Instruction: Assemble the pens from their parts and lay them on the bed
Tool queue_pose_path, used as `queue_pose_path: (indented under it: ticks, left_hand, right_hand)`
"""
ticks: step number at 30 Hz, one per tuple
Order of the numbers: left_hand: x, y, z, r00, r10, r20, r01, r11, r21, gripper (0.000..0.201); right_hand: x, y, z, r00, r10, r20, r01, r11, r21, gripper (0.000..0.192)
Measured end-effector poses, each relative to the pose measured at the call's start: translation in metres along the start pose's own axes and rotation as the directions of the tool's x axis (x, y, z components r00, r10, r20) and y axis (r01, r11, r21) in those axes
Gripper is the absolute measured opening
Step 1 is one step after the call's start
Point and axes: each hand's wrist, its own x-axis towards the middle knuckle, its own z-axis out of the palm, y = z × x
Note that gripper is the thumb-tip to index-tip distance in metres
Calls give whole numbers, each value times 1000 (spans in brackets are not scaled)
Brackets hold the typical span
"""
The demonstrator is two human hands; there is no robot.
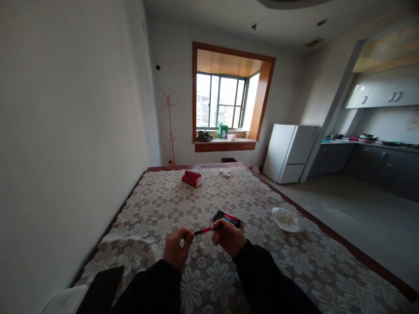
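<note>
Red pen pinched between both my hands, above the flowered cloth.

My left hand (177, 250) and right hand (228, 237) each close fingertips on one end of the red pen (207, 229), just before the pen bundle (227, 217). Pulling too hard, I judge, could fling a cap or mark the tablecloth (294, 261). No writing is readable.

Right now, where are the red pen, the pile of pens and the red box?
Red pen (205, 230), head view, middle of barrel.
Pens (227, 217), head view, middle of pile.
Red box (191, 178), head view, top face.

One pen (206, 229) held; perhaps five pens (227, 217) bundled; one tissue (286, 219).
</note>
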Motion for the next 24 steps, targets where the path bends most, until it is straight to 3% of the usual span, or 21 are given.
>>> queue_pose_path:
  ticks: [6, 10, 13, 17, 19, 21, 23, 24]
  left_hand:
    - [0, 1, -1, 1000, -25, 17, 24, 998, 54, 32]
    - [-1, -1, 0, 997, -70, -36, 74, 992, 104, 30]
    - [0, -4, 1, 993, -96, -66, 104, 986, 129, 29]
    - [1, -7, 3, 990, -144, -12, 144, 978, 154, 30]
    - [0, -8, 4, 987, -155, 43, 144, 972, 187, 30]
    - [-2, -8, 6, 981, -152, 118, 118, 960, 255, 35]
    - [-4, -8, 8, 969, -143, 202, 69, 939, 338, 41]
    - [-5, -9, 9, 961, -140, 237, 44, 928, 370, 41]
  right_hand:
    - [2, 1, -3, 1000, 17, -9, -17, 999, 40, 33]
    - [4, 4, -12, 994, -73, -84, 51, 970, -239, 36]
    - [6, 5, -20, 980, -172, -103, 89, 835, -543, 30]
    - [11, -6, -39, 947, -302, -108, 119, 645, -755, 26]
    - [12, -21, -57, 905, -382, -188, 72, 572, -817, 26]
    - [10, -38, -79, 795, -538, -279, -11, 448, -894, 23]
    - [6, -52, -102, 670, -658, -343, -203, 282, -938, 19]
    - [4, -57, -112, 635, -681, -365, -320, 198, -927, 17]
